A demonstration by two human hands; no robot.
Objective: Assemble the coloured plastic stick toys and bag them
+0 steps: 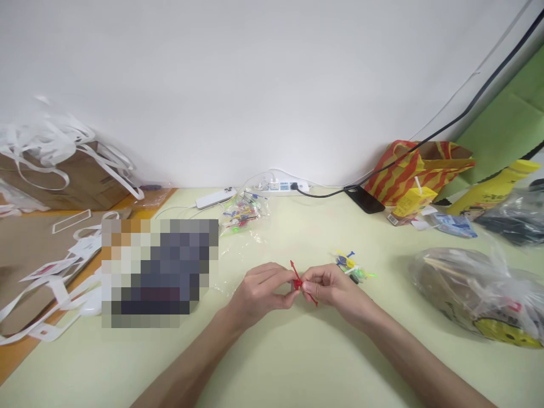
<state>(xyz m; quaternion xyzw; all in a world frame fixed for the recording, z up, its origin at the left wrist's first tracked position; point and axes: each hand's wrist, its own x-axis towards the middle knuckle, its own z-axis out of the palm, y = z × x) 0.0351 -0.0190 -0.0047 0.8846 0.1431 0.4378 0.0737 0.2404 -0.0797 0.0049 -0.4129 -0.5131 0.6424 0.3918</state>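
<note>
Both hands meet over the middle of the pale green table (pixel 272 357), pinching one small red plastic piece (pixel 298 283) with a thin arrow-like rod through it. My left hand (pixel 264 289) grips its left side between thumb and fingertips. From the right, my right hand (pixel 325 286) pinches it with thumb and forefinger. The rod's pointed end sticks up past the fingers and its other end slants down to the right. Fingertips hide part of the piece. Just beyond my right hand lies a small heap of coloured plastic pieces (pixel 351 263) in blue, yellow, white, green and black.
A clear bag of coloured pieces (pixel 244 212) lies near a white phone (pixel 216 198) and a power strip (pixel 283 186). To the left is a blurred-out dark object (pixel 170 266). On the right are a tied plastic bag (pixel 471 294), a yellow drink carton (pixel 411 205) and a black phone (pixel 364 198).
</note>
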